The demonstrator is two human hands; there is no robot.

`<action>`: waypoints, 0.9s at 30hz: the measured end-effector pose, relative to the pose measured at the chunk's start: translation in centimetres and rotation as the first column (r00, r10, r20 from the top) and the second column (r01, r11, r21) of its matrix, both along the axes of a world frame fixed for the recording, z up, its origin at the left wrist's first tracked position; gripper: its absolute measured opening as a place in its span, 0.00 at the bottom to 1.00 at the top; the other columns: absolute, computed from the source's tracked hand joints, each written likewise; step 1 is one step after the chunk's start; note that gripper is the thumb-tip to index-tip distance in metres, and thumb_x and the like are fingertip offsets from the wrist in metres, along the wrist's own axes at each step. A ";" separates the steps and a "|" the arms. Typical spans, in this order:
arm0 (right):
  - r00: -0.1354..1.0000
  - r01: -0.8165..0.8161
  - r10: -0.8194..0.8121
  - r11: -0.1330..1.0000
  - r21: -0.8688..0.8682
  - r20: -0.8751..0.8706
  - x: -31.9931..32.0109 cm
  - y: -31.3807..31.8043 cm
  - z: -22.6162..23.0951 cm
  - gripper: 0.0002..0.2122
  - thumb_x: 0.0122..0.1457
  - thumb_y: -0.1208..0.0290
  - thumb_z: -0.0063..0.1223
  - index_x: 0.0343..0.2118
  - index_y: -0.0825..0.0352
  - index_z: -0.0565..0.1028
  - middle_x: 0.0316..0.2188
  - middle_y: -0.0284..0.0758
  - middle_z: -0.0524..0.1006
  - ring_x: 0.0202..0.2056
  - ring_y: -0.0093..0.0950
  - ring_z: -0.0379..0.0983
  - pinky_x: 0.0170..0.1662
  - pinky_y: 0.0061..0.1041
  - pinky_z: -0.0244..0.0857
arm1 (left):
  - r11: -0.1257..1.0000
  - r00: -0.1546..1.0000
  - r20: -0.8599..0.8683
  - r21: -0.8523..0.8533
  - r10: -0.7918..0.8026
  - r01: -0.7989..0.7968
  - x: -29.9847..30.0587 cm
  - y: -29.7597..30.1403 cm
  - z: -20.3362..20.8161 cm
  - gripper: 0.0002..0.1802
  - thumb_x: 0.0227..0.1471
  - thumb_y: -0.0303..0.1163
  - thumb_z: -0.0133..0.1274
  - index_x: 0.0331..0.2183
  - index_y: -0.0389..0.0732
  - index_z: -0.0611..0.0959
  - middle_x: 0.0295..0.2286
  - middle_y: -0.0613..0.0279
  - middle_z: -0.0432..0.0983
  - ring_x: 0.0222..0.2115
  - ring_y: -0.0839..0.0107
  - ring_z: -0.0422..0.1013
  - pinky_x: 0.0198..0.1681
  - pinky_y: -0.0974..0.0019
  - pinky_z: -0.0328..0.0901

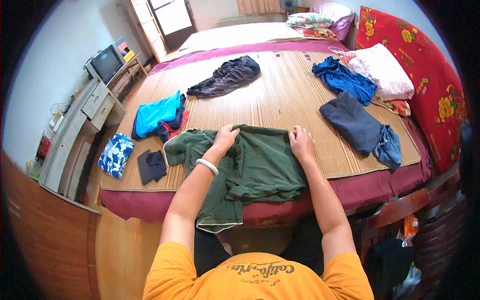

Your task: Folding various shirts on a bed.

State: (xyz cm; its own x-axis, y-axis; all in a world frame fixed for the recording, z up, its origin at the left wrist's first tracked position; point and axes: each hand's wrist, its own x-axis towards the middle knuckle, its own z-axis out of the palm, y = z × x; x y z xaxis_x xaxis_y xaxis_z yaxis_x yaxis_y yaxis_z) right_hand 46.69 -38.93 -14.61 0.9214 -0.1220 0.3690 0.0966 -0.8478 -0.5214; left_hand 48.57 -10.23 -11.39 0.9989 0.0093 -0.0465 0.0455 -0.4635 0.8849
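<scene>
On the bed (135, 202), a green garment (270, 170) is gripped by both hands (226, 138) (302, 143), set apart, apparently so it is kept spread.

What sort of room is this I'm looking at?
Most likely a bedroom: a wide bed topped with a woven mat fills the middle, a red floral headboard stands at the right, and a small TV sits on the left.

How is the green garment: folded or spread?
Mostly spread: the left hand and right hand grip the green garment, one white-trimmed end reaches leftward, and another hangs off the bed.
</scene>
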 end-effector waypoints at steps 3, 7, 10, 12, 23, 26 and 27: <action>1.000 0.010 -0.009 0.999 -0.050 0.007 -0.8 0.6 1.0 0.14 0.59 0.58 0.55 0.39 0.65 0.75 0.38 0.43 0.77 0.43 0.44 0.73 0.46 0.48 0.65 | 0.990 0.997 0.014 0.117 0.082 -0.083 -0.9 -0.1 0.1 0.18 0.56 0.42 0.55 0.41 0.36 0.80 0.32 0.57 0.79 0.34 0.66 0.75 0.39 0.61 0.67; 0.989 0.027 -0.042 0.994 0.110 0.141 0.5 0.2 -0.1 0.10 0.57 0.65 0.57 0.36 0.65 0.74 0.35 0.44 0.76 0.39 0.45 0.73 0.43 0.44 0.68 | 0.978 0.985 0.166 0.195 0.042 -0.074 1.5 0.7 -3.2 0.21 0.53 0.39 0.58 0.46 0.38 0.77 0.40 0.54 0.80 0.42 0.59 0.76 0.45 0.60 0.68; 0.993 0.031 -0.044 0.993 0.115 0.106 0.5 -0.3 0.5 0.08 0.56 0.68 0.58 0.35 0.65 0.74 0.35 0.44 0.75 0.39 0.45 0.73 0.42 0.42 0.68 | 0.990 0.988 0.157 0.139 -0.012 -0.010 0.8 1.6 -2.9 0.21 0.52 0.33 0.58 0.48 0.40 0.76 0.42 0.56 0.79 0.43 0.57 0.76 0.46 0.56 0.68; 0.988 0.077 -0.097 0.983 0.167 0.119 0.3 -1.7 -0.3 0.08 0.56 0.69 0.58 0.35 0.66 0.74 0.35 0.44 0.75 0.39 0.45 0.73 0.42 0.43 0.68 | 0.858 0.961 0.254 0.465 0.105 -0.217 -1.5 -0.8 0.2 0.22 0.51 0.30 0.57 0.50 0.43 0.75 0.44 0.55 0.76 0.41 0.54 0.75 0.45 0.52 0.68; 0.914 -0.406 0.372 0.862 -0.304 -0.166 -3.9 3.6 0.3 0.28 0.64 0.47 0.39 0.60 0.61 0.66 0.64 0.40 0.61 0.66 0.33 0.54 0.67 0.49 0.43 | 0.396 0.883 -0.099 0.867 -0.460 0.303 -12.5 -5.1 1.3 0.55 0.48 0.72 0.47 0.67 0.49 0.53 0.67 0.46 0.40 0.67 0.44 0.36 0.65 0.34 0.37; 0.948 -0.252 0.164 0.909 -0.333 -0.272 -2.1 0.2 0.2 0.33 0.65 0.41 0.30 0.66 0.58 0.58 0.68 0.36 0.55 0.69 0.31 0.47 0.69 0.51 0.34 | 0.395 0.898 -0.112 0.870 -0.426 0.296 -13.4 -3.7 1.9 0.58 0.45 0.74 0.48 0.67 0.51 0.52 0.67 0.45 0.37 0.68 0.44 0.35 0.65 0.34 0.37; 0.952 -0.228 0.138 0.915 -0.334 -0.273 -2.1 -0.7 0.3 0.33 0.65 0.41 0.32 0.66 0.58 0.58 0.68 0.36 0.55 0.69 0.31 0.47 0.68 0.52 0.34 | 0.426 0.899 -0.116 0.850 -0.423 0.310 -13.8 -3.1 1.9 0.58 0.45 0.74 0.48 0.67 0.51 0.52 0.67 0.45 0.37 0.68 0.44 0.34 0.65 0.35 0.37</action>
State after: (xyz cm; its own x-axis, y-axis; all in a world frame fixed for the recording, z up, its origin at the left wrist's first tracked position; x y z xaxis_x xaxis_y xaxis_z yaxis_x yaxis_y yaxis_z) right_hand 44.56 -39.60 -14.33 0.9802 0.1558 0.1223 0.1793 -0.9603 -0.2136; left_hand 34.81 -13.37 -9.51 0.9151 -0.3810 -0.1323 -0.3769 -0.9246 0.0556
